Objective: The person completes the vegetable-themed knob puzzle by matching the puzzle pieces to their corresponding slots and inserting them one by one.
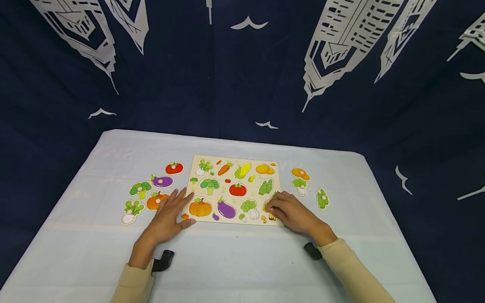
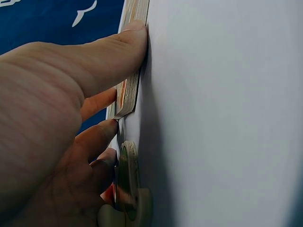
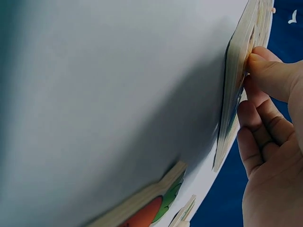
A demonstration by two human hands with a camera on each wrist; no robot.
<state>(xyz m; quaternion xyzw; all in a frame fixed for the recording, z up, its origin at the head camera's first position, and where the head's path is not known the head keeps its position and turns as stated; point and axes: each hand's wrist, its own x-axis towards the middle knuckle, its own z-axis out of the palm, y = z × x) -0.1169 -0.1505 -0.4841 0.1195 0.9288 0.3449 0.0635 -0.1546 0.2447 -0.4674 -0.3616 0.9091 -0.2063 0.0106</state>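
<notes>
A wooden vegetable puzzle board (image 1: 217, 169) with printed pictures lies on the white table. My left hand (image 1: 168, 219) rests at its lower left corner, fingers spread. In the left wrist view, the thumb (image 2: 113, 49) lies against the board's edge. My right hand (image 1: 291, 213) is over the lower right corner. It pinches a small yellow-and-brown puzzle piece (image 1: 272, 217), mostly covered by the fingers, so its kind is unclear. The right wrist view shows thumb and forefinger together at the board's surface. Beside the left hand lies a pumpkin piece (image 1: 153, 203), partly covered.
Left of the board lie tomato (image 1: 174, 168), eggplant (image 1: 163, 182), broccoli (image 1: 140, 189) and radish (image 1: 129, 219) pieces. Potato (image 1: 298, 172), leafy green (image 1: 302, 190) and asparagus-like (image 1: 322, 199) pieces lie right. An orange-and-green piece (image 3: 149, 213) shows near the right wrist. Behind hangs a dark blue curtain (image 1: 212, 84).
</notes>
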